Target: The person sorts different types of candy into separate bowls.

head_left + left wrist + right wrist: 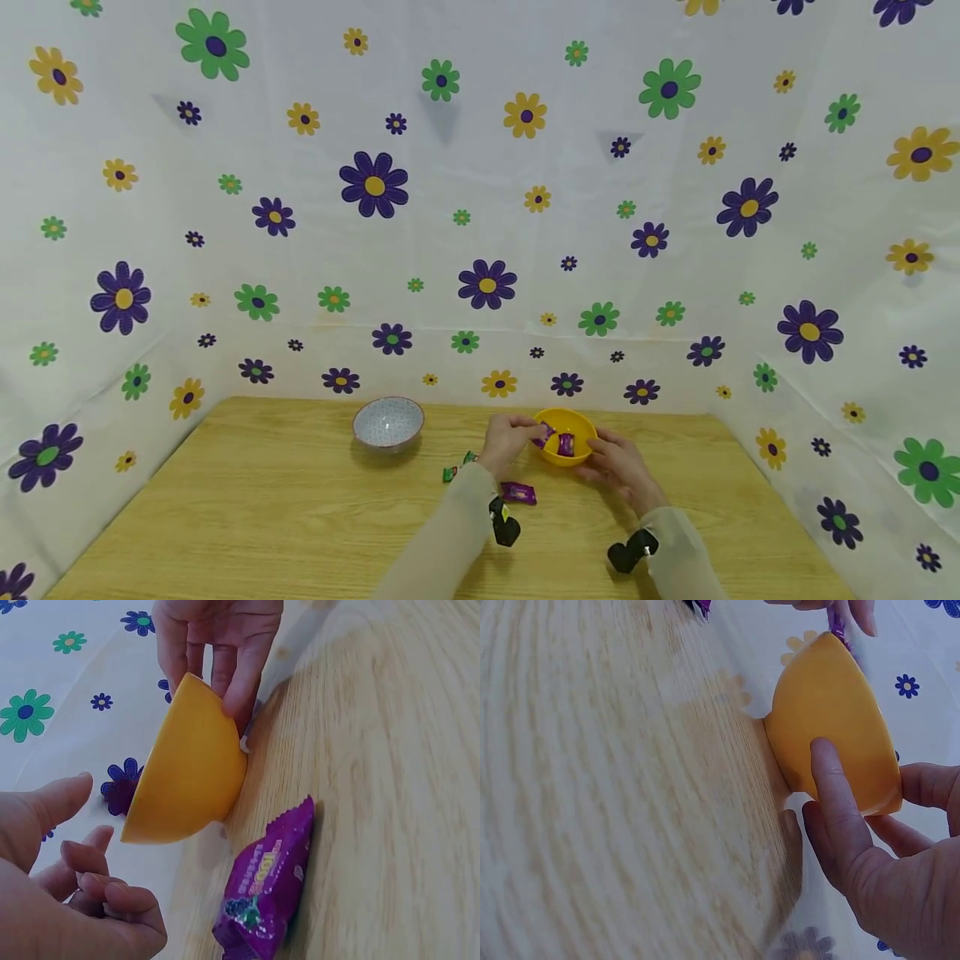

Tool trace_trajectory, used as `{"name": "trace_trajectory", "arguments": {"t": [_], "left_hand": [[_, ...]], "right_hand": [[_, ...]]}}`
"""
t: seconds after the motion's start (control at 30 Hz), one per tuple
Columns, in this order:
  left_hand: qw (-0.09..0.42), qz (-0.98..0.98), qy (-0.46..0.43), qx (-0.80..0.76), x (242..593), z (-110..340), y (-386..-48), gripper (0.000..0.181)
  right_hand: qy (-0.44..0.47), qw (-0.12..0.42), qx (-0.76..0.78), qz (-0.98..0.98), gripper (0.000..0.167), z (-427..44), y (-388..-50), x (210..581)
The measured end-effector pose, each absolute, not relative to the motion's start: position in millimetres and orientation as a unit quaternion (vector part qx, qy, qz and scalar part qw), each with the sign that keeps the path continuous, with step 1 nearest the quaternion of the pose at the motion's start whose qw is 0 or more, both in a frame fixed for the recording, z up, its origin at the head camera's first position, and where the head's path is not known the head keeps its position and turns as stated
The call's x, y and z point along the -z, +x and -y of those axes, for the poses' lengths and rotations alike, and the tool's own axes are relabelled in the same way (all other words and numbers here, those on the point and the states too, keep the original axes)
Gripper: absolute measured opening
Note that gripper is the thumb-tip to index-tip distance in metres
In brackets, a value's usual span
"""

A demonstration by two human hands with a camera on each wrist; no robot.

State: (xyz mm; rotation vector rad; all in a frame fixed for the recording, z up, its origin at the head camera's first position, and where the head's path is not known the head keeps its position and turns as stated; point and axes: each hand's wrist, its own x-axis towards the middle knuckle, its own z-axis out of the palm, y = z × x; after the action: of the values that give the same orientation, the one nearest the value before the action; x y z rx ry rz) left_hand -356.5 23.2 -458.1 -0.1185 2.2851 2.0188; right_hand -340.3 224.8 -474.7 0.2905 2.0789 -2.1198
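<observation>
Now my left hand (506, 443), thumb and fingers apart, is nearer the loose crosswise candy (519, 492); right hand (626, 471) grips the bowl (191, 765).

Reaches forward with both arms in long pale sleeves, slanting the left forearm (442, 533) up and rightward and the right forearm (678, 542) up and leftward, drawing inward to bring both hands near each other yet apart. Turns the left hand (506, 442) across toward the right, parting the left thumb (66, 796) from the left fingers (127, 900), some folded back loosely toward the palm, with a visible gap between the tips. Grips with the right hand (621, 468), spreading the right fingers (836, 787) in a rounded hold, one laid nearly straight.
</observation>
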Motion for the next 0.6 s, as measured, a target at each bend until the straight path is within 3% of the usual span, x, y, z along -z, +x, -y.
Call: {"name": "trace_trajectory", "arguments": {"t": [0.3,0.6], "left_hand": [[0.056,-0.765,-0.02,-0.641,464.6,-7.4,-359.8,0.017],[0.087,-0.818,0.096,-0.56,465.8,18.9,-357.9,0.013]], "right_hand": [[0.091,0.082,0.707,-0.696,0.056,-224.3,-340.1,475.0],[0.09,0.084,0.707,-0.697,0.055,-223.7,-339.2,473.7]]}}
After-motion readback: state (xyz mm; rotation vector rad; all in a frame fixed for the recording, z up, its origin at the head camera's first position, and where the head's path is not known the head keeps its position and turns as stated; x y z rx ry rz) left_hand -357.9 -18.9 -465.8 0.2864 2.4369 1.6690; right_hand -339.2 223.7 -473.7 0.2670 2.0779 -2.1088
